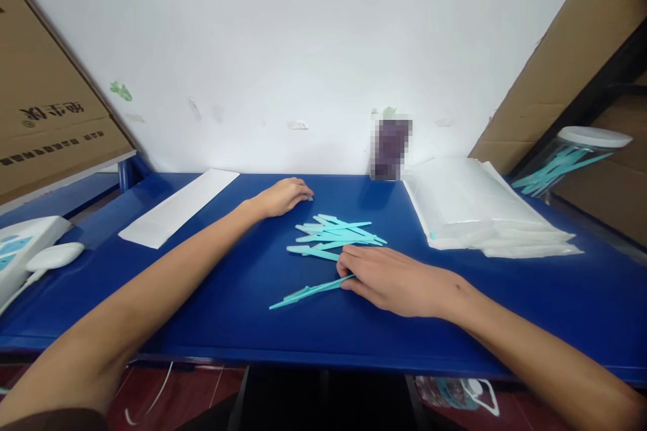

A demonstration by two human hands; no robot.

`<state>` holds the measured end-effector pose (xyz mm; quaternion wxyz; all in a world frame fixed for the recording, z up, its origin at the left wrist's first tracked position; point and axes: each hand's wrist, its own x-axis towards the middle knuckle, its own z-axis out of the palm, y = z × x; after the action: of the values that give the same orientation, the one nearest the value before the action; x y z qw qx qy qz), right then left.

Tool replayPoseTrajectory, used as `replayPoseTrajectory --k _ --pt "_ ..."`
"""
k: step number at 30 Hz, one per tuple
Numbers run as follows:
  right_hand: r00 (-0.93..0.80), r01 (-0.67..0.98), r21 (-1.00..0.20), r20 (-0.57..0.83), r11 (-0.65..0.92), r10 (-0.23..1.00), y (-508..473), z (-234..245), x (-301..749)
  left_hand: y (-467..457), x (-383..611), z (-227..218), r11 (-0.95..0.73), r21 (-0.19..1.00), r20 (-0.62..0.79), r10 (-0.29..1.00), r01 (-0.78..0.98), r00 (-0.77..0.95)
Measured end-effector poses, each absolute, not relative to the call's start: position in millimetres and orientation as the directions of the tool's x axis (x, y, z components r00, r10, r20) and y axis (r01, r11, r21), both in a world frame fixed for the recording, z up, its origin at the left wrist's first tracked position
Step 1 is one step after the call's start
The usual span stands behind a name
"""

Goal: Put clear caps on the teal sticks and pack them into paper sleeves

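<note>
With one teal plastic pick (311, 292) pinched at the right hand's (394, 279) fingertips, the pile of picks (336, 236) just beyond remains unsorted while the left hand (283, 196) rests empty, loosely curled.

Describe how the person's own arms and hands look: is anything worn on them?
Both forearms are bare as far as the frame shows, with no sleeves over them. The left hand and the right hand wear no gloves. No rings, watch or bracelet are visible, and no markings show. Fingernails look short and plain.
</note>
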<state>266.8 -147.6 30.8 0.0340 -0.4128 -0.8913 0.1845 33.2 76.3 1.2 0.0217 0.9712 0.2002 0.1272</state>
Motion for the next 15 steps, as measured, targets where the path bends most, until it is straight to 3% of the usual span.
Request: replayPoseTrajectory --k 5,8,12,15 --pt "-0.657 0.697 -0.305 0.089 0.649 0.748 -144 33 266 45 -26 -7 -0.765 0.319 0.325 0.643 0.559 0.694" --pt "-0.547 0.739 -0.338 0.205 0.583 0.812 -137 33 270 39 -33 -13 -0.686 0.453 0.331 0.722 0.569 0.607" --pt "-0.397 0.737 -0.459 0.300 0.496 0.867 -124 25 280 35 -26 -12 -0.578 0.691 0.326 0.784 0.433 0.528" --pt "-0.347 0.762 -0.421 0.377 0.493 0.859 -116 18 284 25 -16 -5 -0.506 0.818 0.332 0.804 0.275 0.493"
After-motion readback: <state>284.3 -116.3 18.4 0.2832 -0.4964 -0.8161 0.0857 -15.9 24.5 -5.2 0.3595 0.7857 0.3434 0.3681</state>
